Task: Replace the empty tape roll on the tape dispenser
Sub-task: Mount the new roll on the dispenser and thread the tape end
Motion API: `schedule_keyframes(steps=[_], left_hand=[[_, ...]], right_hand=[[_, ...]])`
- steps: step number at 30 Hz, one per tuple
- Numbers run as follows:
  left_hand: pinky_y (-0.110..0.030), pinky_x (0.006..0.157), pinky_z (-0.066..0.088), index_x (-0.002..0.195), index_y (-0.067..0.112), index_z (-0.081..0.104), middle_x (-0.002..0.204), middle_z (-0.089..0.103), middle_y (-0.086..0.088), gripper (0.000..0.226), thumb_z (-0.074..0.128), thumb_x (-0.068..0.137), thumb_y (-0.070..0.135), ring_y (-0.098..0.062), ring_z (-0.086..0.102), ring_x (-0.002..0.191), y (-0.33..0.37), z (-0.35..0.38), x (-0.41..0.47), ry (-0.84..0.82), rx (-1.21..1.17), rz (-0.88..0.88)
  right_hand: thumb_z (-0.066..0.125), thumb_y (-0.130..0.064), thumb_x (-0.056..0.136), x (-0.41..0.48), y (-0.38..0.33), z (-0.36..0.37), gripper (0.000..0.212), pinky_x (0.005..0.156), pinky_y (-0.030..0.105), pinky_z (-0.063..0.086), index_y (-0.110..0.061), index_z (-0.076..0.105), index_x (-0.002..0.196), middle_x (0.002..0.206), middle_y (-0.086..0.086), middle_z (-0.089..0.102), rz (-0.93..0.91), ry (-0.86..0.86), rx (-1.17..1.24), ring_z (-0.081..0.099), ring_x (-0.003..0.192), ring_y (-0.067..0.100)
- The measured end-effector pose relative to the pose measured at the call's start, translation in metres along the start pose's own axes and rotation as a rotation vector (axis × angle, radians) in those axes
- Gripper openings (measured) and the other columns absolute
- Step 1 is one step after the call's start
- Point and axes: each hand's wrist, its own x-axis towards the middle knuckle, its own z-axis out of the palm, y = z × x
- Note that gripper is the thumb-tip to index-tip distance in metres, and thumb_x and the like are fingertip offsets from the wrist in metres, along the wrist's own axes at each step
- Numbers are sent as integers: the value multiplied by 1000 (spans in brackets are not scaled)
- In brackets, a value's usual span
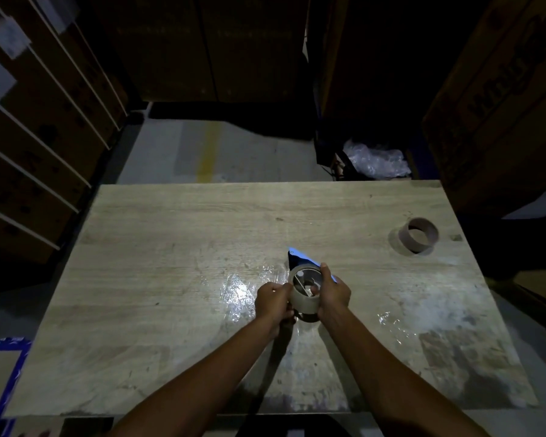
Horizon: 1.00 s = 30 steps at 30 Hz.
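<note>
Your left hand (273,301) and right hand (333,294) clamp the new tape roll (304,298) onto the blue dispenser (300,258), steadying it above the counter (171,247); the empty core (418,236) sits far right of it.

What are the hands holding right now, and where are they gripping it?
Both hold the tape dispenser with its tape roll: left hand low at the roll's left side, right hand around the roll's right side.
</note>
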Motion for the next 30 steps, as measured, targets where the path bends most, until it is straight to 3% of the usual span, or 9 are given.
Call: schedule_keyframes(steps=[3,6,10,16,23,27,30], left_hand=[[-48,71,62,76,11,62,76,72,-14,13,67,82,22,-28,66,63,0,0,0,21,-8,3],[-42,70,61,73,13,61,76,70,-13,13,66,82,22,-27,65,63,-3,0,2,30,-17,12],[-50,73,62,77,12,62,80,72,-14,11,65,79,22,-27,68,67,-6,0,2,32,-6,16],[-41,64,61,85,3,66,81,71,-15,15,66,86,17,-28,67,68,-7,-7,2,62,3,33],[-52,77,60,61,18,67,69,69,-7,13,64,68,28,-26,66,69,-17,-10,14,89,66,43],[-47,78,61,63,20,73,70,73,-4,16,60,64,30,-30,71,75,-22,-10,20,100,92,49],[-36,65,52,59,14,68,64,66,-3,18,57,69,25,-25,60,65,-20,-10,14,118,142,85]], right_hand=[[75,-41,81,3,4,-1,28,73,41,59,-14,71,79,74,6,73,1,-9,-8,69,64,23],[74,-41,83,5,6,-2,27,74,41,60,-14,71,82,76,6,73,-2,-22,-27,70,66,23],[70,-40,88,5,7,-4,31,71,36,57,-9,73,88,82,11,72,-54,-32,-80,67,71,23],[60,-47,92,5,14,-13,34,73,35,51,-22,73,73,76,4,73,-218,-47,-344,67,77,24],[54,-51,95,7,13,-22,40,75,33,48,-19,78,90,87,1,75,-425,-100,-636,67,84,22],[52,-45,97,10,12,-28,39,65,26,39,-17,78,89,84,3,75,-553,-139,-766,66,80,22],[51,-41,99,7,12,-30,37,57,24,37,-17,77,86,76,2,72,-568,-174,-819,64,73,19]])
